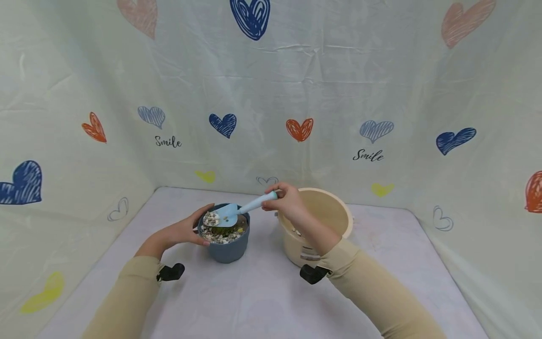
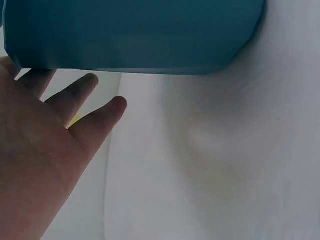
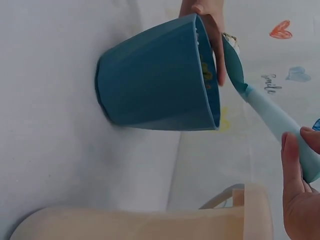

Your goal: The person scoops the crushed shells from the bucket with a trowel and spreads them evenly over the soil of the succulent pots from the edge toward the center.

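Note:
My right hand (image 1: pixel 290 201) grips the handle of a small light-blue garden trowel (image 1: pixel 256 203) and holds it tilted over a blue-grey flower pot (image 1: pixel 228 253). White pebbles (image 1: pixel 211 218) lie on the blade at its left end. Inside the pot, small mixed stones (image 1: pixel 220 237) cover the surface around something green, partly hidden under the blade. My left hand (image 1: pixel 183 232) holds the pot at its left side, thumb and fingers spread about the rim. In the left wrist view, some fingers (image 2: pixel 85 107) extend below the pot, apart from it. The pot stands upright on the table.
A larger cream bucket (image 1: pixel 345 221) stands on the table to the right, partly behind my right forearm, with a few pale pebbles (image 1: pixel 296 231) visible inside. A white cloth (image 1: pixel 271 301) covers the table. Heart-printed curtain (image 1: pixel 330 84) hangs behind and at the sides.

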A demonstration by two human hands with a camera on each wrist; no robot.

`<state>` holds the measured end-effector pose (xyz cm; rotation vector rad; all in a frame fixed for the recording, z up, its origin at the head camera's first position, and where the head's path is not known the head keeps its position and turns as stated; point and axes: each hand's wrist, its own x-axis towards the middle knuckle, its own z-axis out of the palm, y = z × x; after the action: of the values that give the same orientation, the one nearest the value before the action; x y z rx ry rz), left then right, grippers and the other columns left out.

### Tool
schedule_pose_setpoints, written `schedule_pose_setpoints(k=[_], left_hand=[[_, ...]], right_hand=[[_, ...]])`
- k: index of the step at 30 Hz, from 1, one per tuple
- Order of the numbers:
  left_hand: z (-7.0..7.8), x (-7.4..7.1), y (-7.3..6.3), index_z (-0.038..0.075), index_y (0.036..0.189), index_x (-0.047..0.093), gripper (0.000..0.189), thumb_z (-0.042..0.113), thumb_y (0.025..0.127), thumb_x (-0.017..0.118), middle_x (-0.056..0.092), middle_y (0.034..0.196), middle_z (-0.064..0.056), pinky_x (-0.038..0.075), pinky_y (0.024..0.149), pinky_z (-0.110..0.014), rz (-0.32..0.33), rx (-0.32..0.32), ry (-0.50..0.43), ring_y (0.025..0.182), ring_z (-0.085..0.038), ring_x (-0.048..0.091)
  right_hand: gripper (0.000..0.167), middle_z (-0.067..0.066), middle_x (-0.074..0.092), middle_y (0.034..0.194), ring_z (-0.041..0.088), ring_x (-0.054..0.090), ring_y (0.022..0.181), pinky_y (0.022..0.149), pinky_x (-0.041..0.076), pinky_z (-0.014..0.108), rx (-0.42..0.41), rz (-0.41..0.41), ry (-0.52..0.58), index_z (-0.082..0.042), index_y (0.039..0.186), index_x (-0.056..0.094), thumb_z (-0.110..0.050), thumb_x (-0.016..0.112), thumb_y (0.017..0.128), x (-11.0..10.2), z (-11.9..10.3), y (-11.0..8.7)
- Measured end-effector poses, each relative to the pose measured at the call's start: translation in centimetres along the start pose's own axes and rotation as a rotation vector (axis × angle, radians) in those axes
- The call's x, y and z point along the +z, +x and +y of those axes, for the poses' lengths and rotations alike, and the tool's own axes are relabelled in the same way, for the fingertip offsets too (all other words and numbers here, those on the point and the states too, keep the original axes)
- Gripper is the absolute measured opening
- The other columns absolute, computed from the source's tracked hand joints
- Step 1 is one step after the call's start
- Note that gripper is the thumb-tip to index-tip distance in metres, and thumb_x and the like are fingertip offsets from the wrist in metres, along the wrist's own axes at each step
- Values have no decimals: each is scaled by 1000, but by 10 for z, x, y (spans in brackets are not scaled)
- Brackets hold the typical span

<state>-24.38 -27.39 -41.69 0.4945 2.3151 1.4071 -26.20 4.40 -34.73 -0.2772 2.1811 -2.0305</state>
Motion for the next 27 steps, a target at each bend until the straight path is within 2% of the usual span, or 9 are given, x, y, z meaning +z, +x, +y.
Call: schedule_pose_setpoints(k=[7, 11, 13, 19, 27], left_hand=[[-7, 1, 3, 15, 158, 5, 117, 14, 73, 85, 4, 158, -25, 20, 106, -68, 22, -1, -37, 141, -50, 7], [-7, 5, 2, 16, 158, 2, 117, 12, 75, 84, 1, 158, -26, 22, 105, -69, 39, -1, -53, 139, -54, 8], [-7, 8, 2, 16, 158, 2, 117, 13, 75, 85, 0, 159, -25, 20, 106, -69, 54, -8, -62, 140, -53, 6], [-1, 15, -3, 17, 158, 3, 119, 17, 73, 86, -3, 160, -24, 9, 106, -72, 104, -19, -53, 143, -48, -4], [0, 26, -2, 18, 158, 1, 119, 13, 75, 86, -6, 160, -23, 11, 107, -71, 172, -70, -69, 142, -50, -5]], right_hand=[[26, 19, 68, 101, 23, 71, 79, 78, 58, 38, -36, 20, -15, 4, 109, 62, 8, 71, 85, 5, 0, -1], [24, 19, 68, 101, 23, 71, 79, 77, 58, 36, -50, 44, -19, 2, 106, 65, 8, 71, 84, 7, -1, -1], [24, 19, 68, 102, 23, 71, 79, 75, 58, 35, -59, 47, -25, 3, 106, 65, 8, 71, 84, 9, -2, 0], [24, 18, 67, 101, 22, 70, 80, 74, 58, 34, -97, 31, -47, 2, 106, 67, 8, 72, 83, 16, -3, 0], [26, 16, 67, 96, 21, 70, 80, 72, 58, 32, -161, 1, -122, 0, 109, 67, 6, 72, 84, 23, -8, -1]])
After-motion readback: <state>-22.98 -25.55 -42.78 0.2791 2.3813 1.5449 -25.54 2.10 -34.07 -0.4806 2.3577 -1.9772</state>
